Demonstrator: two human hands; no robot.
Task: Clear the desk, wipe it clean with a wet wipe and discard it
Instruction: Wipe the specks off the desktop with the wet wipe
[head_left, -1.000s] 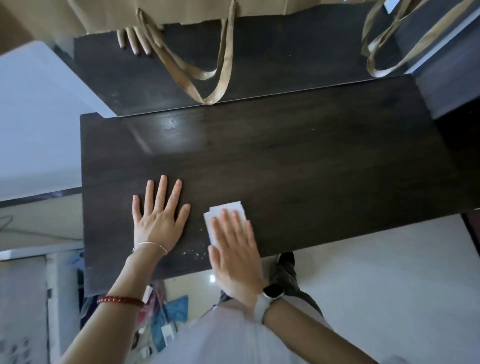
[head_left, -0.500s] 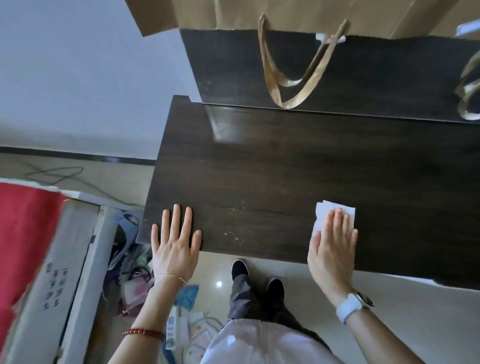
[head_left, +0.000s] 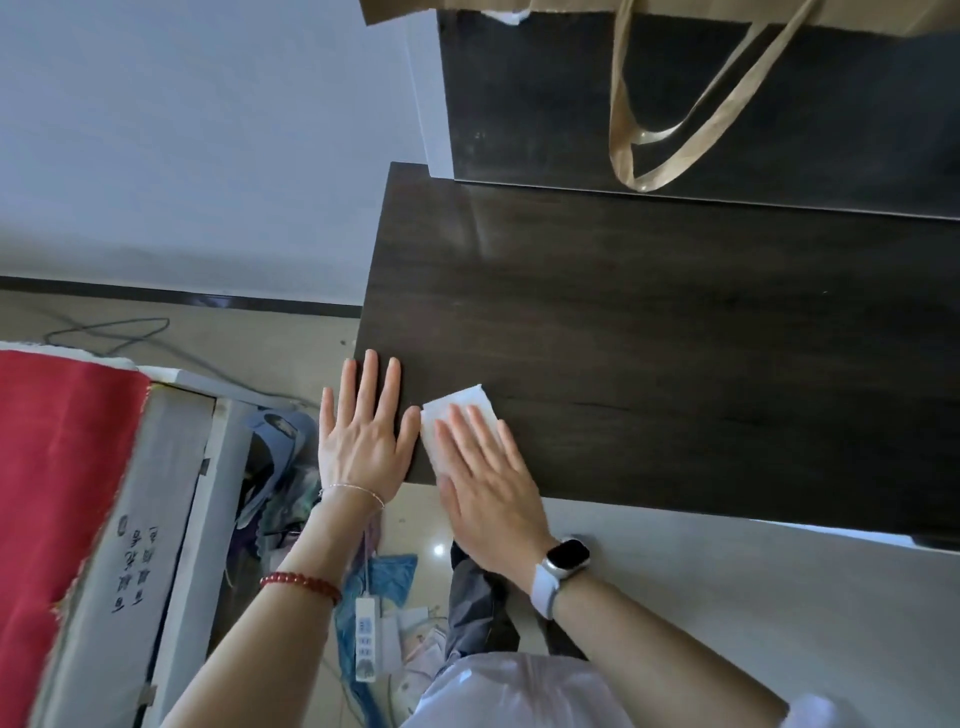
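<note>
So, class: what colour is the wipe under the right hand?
White; the wipe shows best in the head view, under the right hand on the dark desk.

Left hand (head_left: 362, 441) flat on the near left corner of the dark counter (head_left: 675, 374), fingers (head_left: 370, 379) straight. Right hand (head_left: 485, 486) pressing a white wipe (head_left: 454, 410) flat just beside it. Paper bag (head_left: 675, 13) handle (head_left: 665, 135) hanging over the raised back ledge.

A folded white wet wipe (head_left: 457, 415) lies flat at the dark wooden desk's (head_left: 675, 338) near-left corner.
</note>
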